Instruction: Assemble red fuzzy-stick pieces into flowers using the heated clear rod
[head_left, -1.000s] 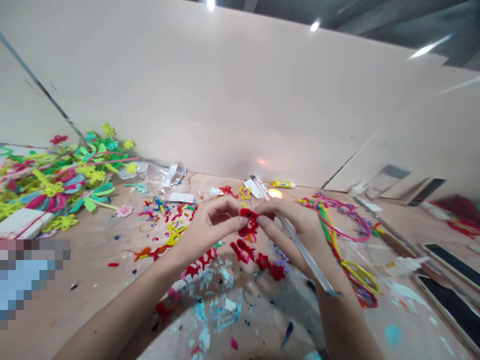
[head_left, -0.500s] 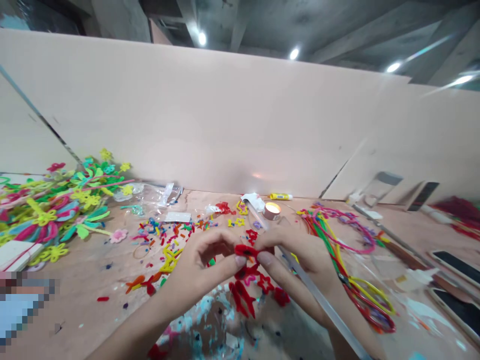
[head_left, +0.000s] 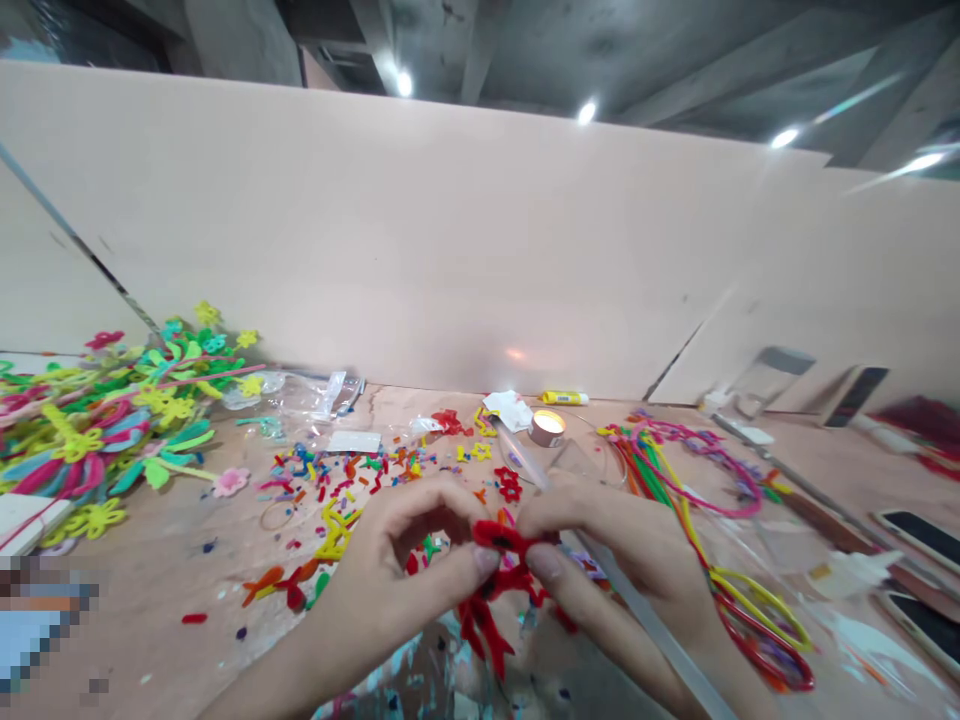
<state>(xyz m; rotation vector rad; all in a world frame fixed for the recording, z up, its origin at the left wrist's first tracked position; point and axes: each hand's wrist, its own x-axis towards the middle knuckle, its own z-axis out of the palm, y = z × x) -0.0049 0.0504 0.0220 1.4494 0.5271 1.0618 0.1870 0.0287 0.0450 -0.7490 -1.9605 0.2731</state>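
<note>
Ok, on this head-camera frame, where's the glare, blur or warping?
Head view: the round white ceiling lamps flare softly; the long pale wall panel bows from wide-angle distortion; the bent red and yellow pipe-cleaner loops smear; a blocky pixelated patch hides the lower left corner; the bare left hand and right hand, pinching a fuzzy red pipe-cleaner shape, stay reasonably clear.

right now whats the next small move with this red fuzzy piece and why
Probably firm up the pinch on the red chenille shape before bending anything. Your left hand and right hand pinch it from either side at one spot, while its lower arms dangle free below, so it could likely twist or slip.
</note>
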